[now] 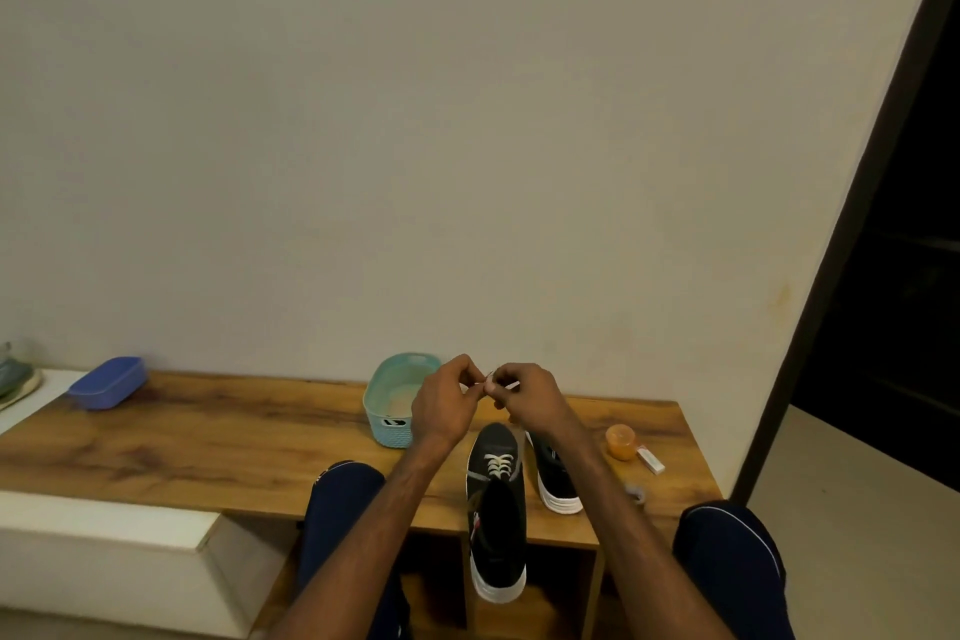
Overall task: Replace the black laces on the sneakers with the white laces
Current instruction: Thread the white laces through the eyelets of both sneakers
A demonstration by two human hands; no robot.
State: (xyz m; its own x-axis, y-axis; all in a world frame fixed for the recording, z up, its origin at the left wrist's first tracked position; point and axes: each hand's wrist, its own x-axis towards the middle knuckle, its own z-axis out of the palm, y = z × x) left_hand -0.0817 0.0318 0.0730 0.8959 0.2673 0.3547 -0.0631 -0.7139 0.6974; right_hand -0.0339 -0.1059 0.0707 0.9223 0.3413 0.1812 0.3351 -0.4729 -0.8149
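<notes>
Two black sneakers with white soles lie on the wooden bench [208, 437]. The nearer sneaker [497, 525] hangs over the front edge and has a white lace [497, 464] threaded through its lower eyelets. The second sneaker [557, 478] lies just right of it, partly hidden by my right forearm. My left hand [445, 400] and my right hand [530, 398] are raised above the shoes, fingertips meeting, both pinching the ends of the white lace. No black lace is visible.
A teal basket [387, 411] stands behind my left hand against the wall. A blue lidded box [106, 382] sits at the bench's far left. An orange cup [621, 442] and a small white box [650, 460] lie right of the shoes. My knees flank the bench front.
</notes>
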